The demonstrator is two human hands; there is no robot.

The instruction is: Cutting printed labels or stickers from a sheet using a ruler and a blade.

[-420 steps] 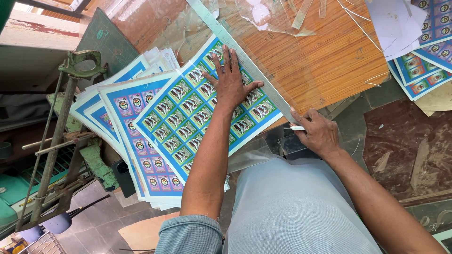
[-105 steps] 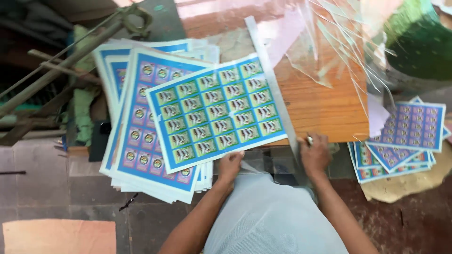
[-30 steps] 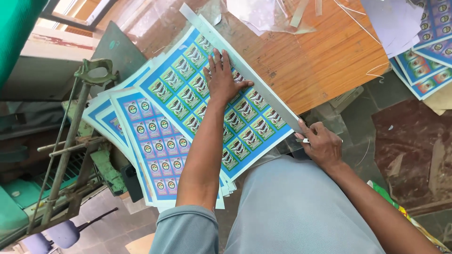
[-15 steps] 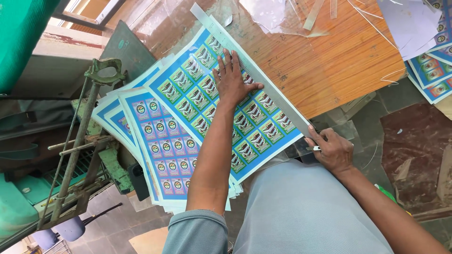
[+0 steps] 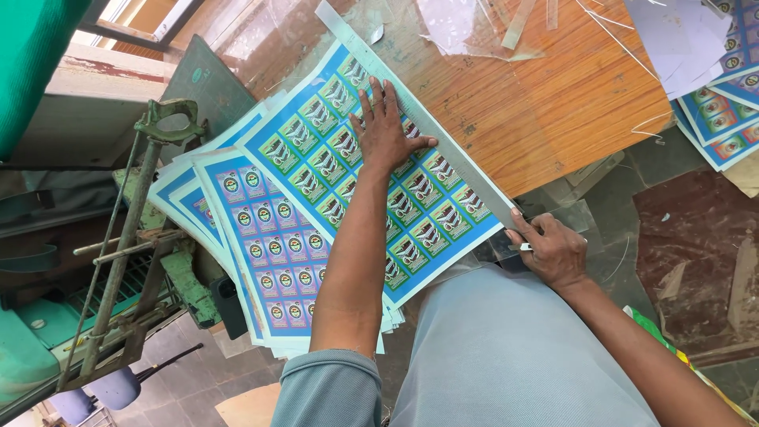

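On the wooden table (image 5: 553,103), flat left hand (image 5: 386,126) presses blue label sheet (image 5: 316,150); right hand (image 5: 553,249) grips cutter (image 5: 525,247).

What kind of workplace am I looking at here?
Most likely a small print-finishing or label-cutting workshop. The left hand presses a printed label sheet on a stack beside a long straightedge on a worn wooden table, an old green metal press stands alongside, and trimmed strips litter the table.

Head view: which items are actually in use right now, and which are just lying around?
In use:
left hand pressing flat on the top label sheet
long straightedge along the sheet's edge
right hand gripping a small blade at the straightedge's near end

Lying about:
sheet stack at right
clear film scraps
green metal frame
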